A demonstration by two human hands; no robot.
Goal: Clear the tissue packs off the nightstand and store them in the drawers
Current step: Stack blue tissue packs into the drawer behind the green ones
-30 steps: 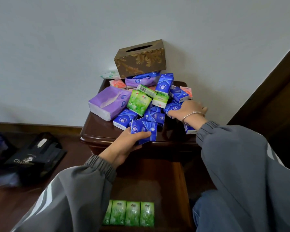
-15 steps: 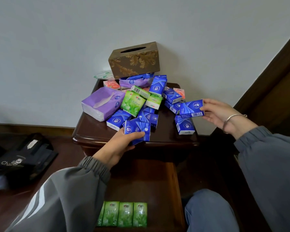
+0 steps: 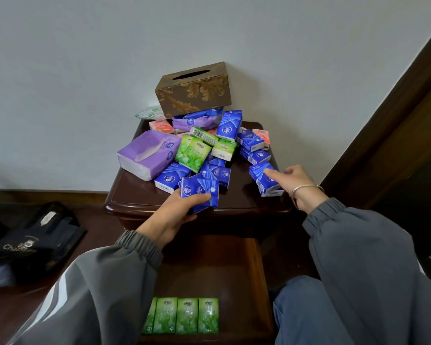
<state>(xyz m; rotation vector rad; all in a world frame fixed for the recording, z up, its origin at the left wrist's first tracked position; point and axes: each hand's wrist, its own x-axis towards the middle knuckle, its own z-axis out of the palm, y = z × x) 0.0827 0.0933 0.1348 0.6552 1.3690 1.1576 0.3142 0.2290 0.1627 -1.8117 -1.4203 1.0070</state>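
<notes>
A heap of tissue packs covers the dark wooden nightstand: several blue ones, green ones, pink ones and a large purple pack. My left hand grips a small stack of blue packs at the nightstand's front edge. My right hand holds a blue pack on top of another blue pack at the right side, index finger stretched over it. Below, the open drawer holds a row of green packs along its near edge.
A brown and gold tissue box sits on top of the heap against the white wall. A black bag lies on the floor to the left. A dark wooden frame rises at the right. My knee is beside the drawer.
My right hand picked a blue pack from the heap, lifted it to the right, then brought it down onto another blue pack at the right. My left hand kept its blue packs.
</notes>
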